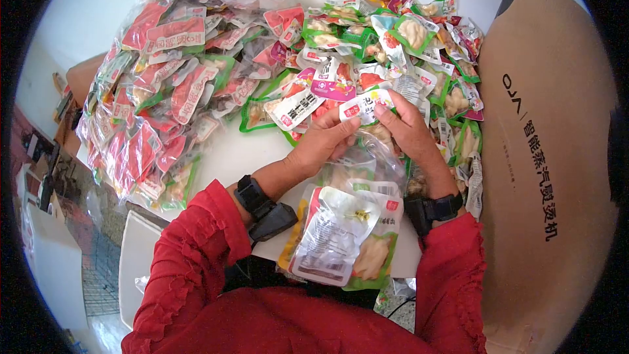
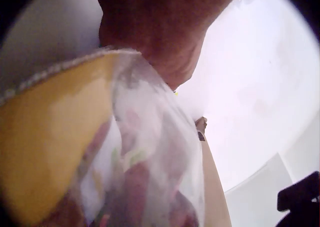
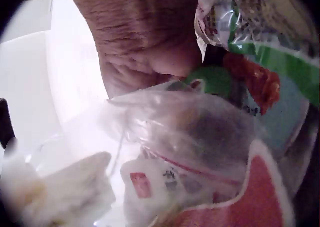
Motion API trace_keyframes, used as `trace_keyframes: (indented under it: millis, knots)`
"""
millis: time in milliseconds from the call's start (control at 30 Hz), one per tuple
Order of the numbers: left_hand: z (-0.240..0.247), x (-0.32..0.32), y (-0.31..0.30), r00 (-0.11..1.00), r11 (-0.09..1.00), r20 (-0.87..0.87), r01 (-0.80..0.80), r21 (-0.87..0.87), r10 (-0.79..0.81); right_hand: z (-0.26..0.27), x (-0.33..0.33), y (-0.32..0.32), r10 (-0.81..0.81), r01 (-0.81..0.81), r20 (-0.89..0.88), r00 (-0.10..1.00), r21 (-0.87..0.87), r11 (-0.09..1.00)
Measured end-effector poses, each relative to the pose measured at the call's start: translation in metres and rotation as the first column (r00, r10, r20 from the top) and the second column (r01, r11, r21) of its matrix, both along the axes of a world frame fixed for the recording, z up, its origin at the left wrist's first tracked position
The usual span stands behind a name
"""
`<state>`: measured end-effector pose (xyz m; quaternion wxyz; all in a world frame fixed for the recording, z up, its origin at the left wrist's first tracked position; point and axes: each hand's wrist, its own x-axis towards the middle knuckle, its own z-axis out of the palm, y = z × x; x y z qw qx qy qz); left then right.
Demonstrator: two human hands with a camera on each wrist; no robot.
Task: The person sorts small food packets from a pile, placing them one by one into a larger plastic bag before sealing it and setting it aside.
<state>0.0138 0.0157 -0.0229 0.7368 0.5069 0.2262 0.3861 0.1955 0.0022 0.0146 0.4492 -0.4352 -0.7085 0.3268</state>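
Note:
In the head view, both hands meet over a small white snack packet [image 1: 365, 106] with green, red and black print. The left hand [image 1: 321, 145] pinches its lower left edge, the thumb on top. From the other side the right hand [image 1: 414, 132] grips it, thumb bent over its face. Below them is a clear plastic bag [image 1: 386, 162] full of packets, among them a silver-white pouch [image 1: 337, 233]; it lies at the table's front edge. The right wrist view shows the bag's crinkled film [image 3: 185, 119] right under the right hand. Both hands' undersides are hidden.
A large clear sack [image 1: 157, 92] of red-and-white packets stands at the left on the white table [image 1: 226, 157]. Loose packets [image 1: 416, 33] are heaped at the back and right. A tall brown carton [image 1: 550, 157] borders the right side.

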Motion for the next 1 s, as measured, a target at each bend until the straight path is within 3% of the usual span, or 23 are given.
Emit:
trace_keyframes:
  millis: [133, 333, 633, 733, 1000]
  knots:
    - [0.002, 0.002, -0.001, 0.999, 1.0, 0.027, -0.022, -0.002, 0.022, -0.004, 0.004, 0.002, 0.016, -0.037, -0.201, 0.98, -0.1, 0.994]
    - [0.0, 0.002, -0.001, 1.0, 1.0, 0.022, 0.004, 0.009, -0.004, -0.019, 0.012, 0.011, -0.065, -0.003, -0.342, 0.937, -0.192, 0.981]
    - [-0.005, 0.002, 0.002, 0.999, 0.999, -0.035, -0.022, -0.034, 0.021, -0.013, 0.01, 0.006, -0.02, -0.02, -0.256, 0.966, -0.154, 0.988]
    - [-0.004, 0.001, 0.001, 0.999, 1.0, -0.038, -0.002, -0.029, 0.001, -0.013, 0.009, 0.004, 0.027, -0.079, -0.29, 0.957, -0.17, 0.982]
    - [0.001, 0.0, -0.002, 0.999, 1.0, -0.031, 0.011, -0.007, -0.012, -0.018, 0.012, 0.007, -0.034, -0.038, -0.329, 0.944, -0.212, 0.977]
